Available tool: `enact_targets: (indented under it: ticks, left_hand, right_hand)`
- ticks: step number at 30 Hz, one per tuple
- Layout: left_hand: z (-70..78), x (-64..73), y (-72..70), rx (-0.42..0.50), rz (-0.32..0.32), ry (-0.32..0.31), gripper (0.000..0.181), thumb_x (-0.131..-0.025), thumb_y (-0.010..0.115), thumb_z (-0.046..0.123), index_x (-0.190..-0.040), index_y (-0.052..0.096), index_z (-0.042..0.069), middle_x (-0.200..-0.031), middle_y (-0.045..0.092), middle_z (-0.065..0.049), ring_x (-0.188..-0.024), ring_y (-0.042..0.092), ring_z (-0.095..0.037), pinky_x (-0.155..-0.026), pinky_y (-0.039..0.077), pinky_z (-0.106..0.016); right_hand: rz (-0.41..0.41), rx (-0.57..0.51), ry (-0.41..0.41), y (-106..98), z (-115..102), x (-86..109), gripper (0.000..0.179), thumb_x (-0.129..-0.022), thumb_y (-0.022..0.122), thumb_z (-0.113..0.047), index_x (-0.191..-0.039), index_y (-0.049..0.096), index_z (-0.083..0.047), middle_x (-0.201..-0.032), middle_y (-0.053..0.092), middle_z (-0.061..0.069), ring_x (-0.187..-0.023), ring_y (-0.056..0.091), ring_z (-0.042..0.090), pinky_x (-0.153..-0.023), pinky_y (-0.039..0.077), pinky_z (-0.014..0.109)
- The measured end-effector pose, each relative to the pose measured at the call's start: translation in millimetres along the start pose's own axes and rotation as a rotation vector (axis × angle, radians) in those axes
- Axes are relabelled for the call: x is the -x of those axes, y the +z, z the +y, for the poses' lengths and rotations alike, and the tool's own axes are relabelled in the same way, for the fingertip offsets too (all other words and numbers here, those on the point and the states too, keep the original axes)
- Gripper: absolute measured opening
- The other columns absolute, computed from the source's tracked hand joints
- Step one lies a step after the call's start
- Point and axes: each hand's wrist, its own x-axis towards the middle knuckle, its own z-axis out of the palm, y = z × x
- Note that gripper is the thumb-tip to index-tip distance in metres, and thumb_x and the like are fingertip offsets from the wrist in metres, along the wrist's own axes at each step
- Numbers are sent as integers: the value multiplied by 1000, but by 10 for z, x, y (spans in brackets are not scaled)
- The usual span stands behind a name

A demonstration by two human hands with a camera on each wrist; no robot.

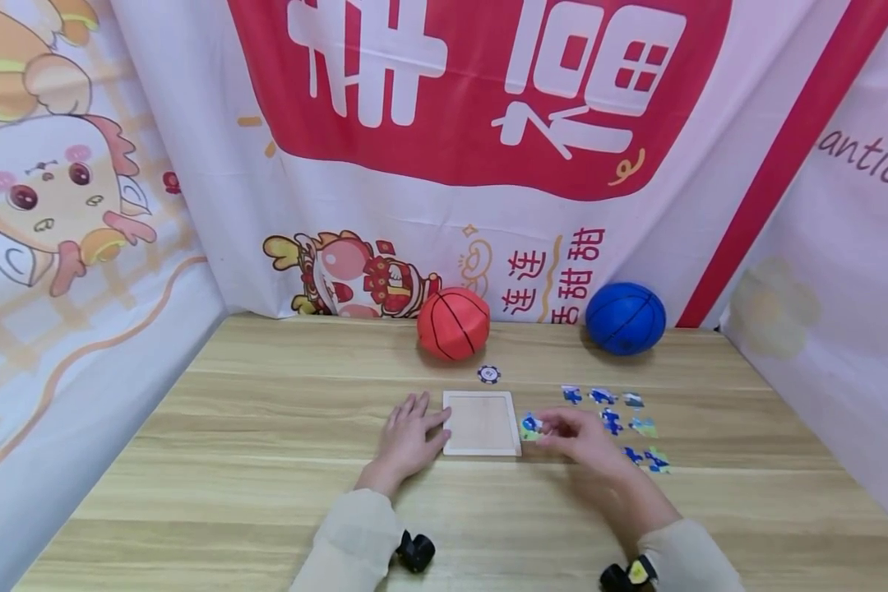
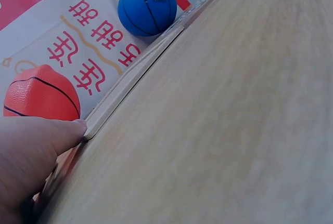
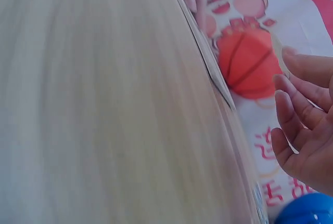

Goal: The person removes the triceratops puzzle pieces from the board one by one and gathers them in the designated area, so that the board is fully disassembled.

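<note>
A shallow square puzzle frame [image 1: 514, 423] with a pale rim lies on the table in front of the person. The left hand [image 1: 409, 436] rests at its left side, the thumb touching the rim and the fingers spread on the wood. Just past the frame's right edge, the right hand [image 1: 579, 436] pinches a jigsaw piece [image 1: 530, 427] with blue and green print between thumb and fingertips. In the right wrist view that piece shows edge-on, raised above the table. Several loose jigsaw pieces [image 1: 611, 422] lie to the right of the right hand, partly behind it.
A red ball [image 1: 454, 323] and a blue ball [image 1: 625, 318] stand at the table's back edge against a printed cloth [image 1: 215, 164]. A round chip [image 1: 489, 375] lies behind the frame. Cloth walls border the wooden table [image 1: 266, 460] left and right.
</note>
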Motion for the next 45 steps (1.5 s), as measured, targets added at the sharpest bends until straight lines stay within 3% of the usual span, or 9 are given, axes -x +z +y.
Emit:
enact_targets:
  ticks: [5,14,22,28,32,40,45]
  left_hand:
    - [0,-1,9,1,-9,-8,39,-84,51,38,-120,53,23,-135,29,-15,-125,17,-34,-98,12,-48]
    - [9,-9,-4,3,-12,-8,39,-85,51,37,-120,53,22,-135,29,-17,-124,17,-35,-98,12,-49]
    - [-1,-6,2,-12,-17,-10,39,-85,50,37,-120,53,23,-135,28,-16,-124,17,-35,-98,12,-49]
    - [-8,-8,7,-12,-17,-8,39,-85,50,38,-120,53,23,-135,29,-16,-124,17,-35,-98,13,-49]
    - [-2,-12,-4,-14,-10,-4,39,-85,49,38,-120,53,22,-135,29,-16,-124,17,-35,-98,13,-48]
    - [10,-9,-14,-13,-4,4,38,-85,50,38,-119,54,22,-134,30,-17,-124,18,-36,-97,14,-49]
    - [6,-8,-11,-14,-8,1,39,-85,50,38,-120,54,22,-135,30,-17,-124,17,-35,-98,13,-49]
  right_hand:
    - [21,58,-38,-242,103,109,36,-76,66,-21,-107,59,-5,-88,56,7,-78,49,21,-63,44,27]
    - [115,99,-3,-525,357,294,36,-75,67,-15,-106,58,1,-91,57,10,-79,50,20,-66,43,27]
    - [146,169,28,-554,585,319,38,-71,70,-14,-104,60,1,-91,60,10,-80,52,19,-68,43,27]
    - [152,230,-7,-541,656,319,35,-69,72,-15,-102,63,-4,-104,57,15,-97,48,31,-84,34,46]
    - [146,296,-22,-536,659,310,35,-70,71,-18,-103,63,-6,-108,54,19,-103,43,38,-87,26,54]
    - [150,365,-80,-511,657,305,34,-70,71,-16,-101,64,-6,-103,56,17,-97,47,35,-84,29,53]
    - [137,376,-61,-508,647,305,35,-71,70,-18,-103,63,-7,-104,54,16,-98,46,35,-84,29,53]
